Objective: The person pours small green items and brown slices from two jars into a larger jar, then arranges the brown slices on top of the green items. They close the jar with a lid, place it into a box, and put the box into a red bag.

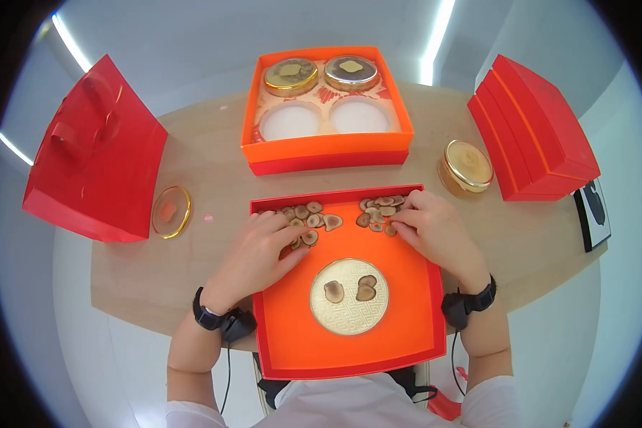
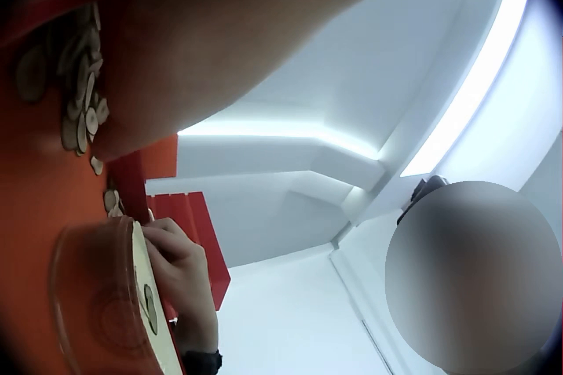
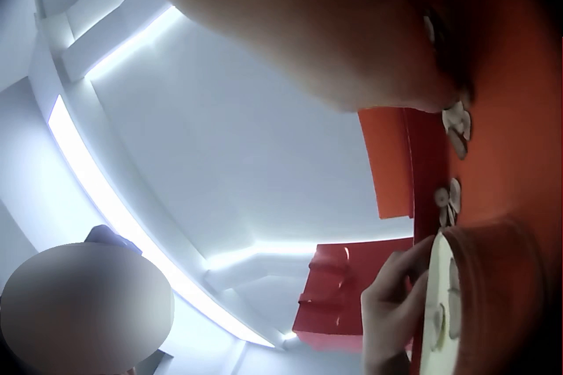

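A red-rimmed orange tray (image 1: 349, 357) lies before me, with two heaps of brown-edged dried slices in its back corners. My left hand (image 1: 264, 246) rests over the left heap (image 1: 314, 217), its fingers extended among the slices. At the right heap (image 1: 376, 212), my right hand (image 1: 431, 225) has thumb and fingertips right at the outer slices; whether it pinches one, I cannot tell. Between my forearms stands a round clear jar (image 2: 92, 305) with a gold patterned top (image 1: 349, 317). A single slice (image 1: 334, 292) and two overlapping slices (image 1: 366, 288) lie on that top.
Behind the tray, an orange box (image 1: 328, 155) holds two gold-rimmed jars (image 1: 291, 80) and two white round recesses. A red gift bag (image 1: 114, 171) and round lid (image 1: 172, 212) stand left. At right are another jar (image 1: 466, 171), red boxes (image 1: 538, 135) and a black-and-white item (image 1: 593, 214).
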{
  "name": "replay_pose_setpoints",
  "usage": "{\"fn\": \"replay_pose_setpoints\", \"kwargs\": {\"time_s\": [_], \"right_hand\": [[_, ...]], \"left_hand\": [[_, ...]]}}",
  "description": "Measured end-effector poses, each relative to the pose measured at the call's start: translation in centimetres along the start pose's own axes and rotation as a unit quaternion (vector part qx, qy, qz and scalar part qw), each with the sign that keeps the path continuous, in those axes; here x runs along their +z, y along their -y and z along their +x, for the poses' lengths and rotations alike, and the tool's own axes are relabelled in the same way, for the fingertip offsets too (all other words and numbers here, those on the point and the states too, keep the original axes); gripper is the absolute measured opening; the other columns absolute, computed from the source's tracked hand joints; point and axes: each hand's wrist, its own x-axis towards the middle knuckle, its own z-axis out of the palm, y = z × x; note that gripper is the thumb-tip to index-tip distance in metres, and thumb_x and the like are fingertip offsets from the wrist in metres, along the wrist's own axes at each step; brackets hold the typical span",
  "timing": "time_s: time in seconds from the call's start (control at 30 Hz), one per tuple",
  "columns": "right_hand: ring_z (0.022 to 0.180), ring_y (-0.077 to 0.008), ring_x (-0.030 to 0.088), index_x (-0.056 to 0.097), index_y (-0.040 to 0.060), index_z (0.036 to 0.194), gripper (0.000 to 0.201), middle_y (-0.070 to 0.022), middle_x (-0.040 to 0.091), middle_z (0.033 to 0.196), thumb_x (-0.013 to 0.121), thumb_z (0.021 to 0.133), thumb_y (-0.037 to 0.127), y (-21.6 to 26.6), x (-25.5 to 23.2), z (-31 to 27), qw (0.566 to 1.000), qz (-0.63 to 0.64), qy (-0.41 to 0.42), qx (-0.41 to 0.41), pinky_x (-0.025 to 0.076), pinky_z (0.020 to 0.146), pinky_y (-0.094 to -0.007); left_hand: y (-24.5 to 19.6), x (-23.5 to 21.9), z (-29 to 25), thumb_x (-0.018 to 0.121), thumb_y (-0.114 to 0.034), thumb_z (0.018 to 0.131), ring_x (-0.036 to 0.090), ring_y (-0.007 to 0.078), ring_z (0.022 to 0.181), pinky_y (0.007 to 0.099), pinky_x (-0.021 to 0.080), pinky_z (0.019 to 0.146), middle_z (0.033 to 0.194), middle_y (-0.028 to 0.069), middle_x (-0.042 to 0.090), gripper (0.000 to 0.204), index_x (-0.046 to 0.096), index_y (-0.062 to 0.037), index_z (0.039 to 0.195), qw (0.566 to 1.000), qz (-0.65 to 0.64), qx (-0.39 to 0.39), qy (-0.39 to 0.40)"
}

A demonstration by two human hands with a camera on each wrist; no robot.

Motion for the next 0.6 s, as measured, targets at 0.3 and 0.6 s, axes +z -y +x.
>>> {"fn": "replay_pose_setpoints", "kwargs": {"time_s": [0.3,0.6], "right_hand": [[0.087,-0.0276,0.072,0.081,0.0068,0.098,0.010,-0.0067,0.072,0.096,0.083,0.090,0.011,3.3,-2.5,0.3,0.992,0.122,-0.024,0.007,0.059,0.076,-0.0403],[0.090,-0.0218,0.070,0.083,0.0144,0.104,0.013,-0.0009,0.068,0.093,0.083,0.091,0.018,6.0,-2.3,-0.5,0.959,0.175,0.166,-0.152,0.059,0.075,-0.0388]], "left_hand": [[0.8,0.8,0.1,0.082,-0.019,0.093,0.063,0.0287,0.093,0.0423,0.050,0.090,0.093,0.0082,0.066,0.021,0.083,-0.0080,0.111,1.000,0.016,-0.001,0.016],[1.2,0.9,-0.1,0.080,-0.016,0.096,0.063,0.0278,0.092,0.0416,0.050,0.087,0.092,0.0081,0.066,0.015,0.082,-0.0076,0.108,1.000,0.011,0.018,-0.009]]}}
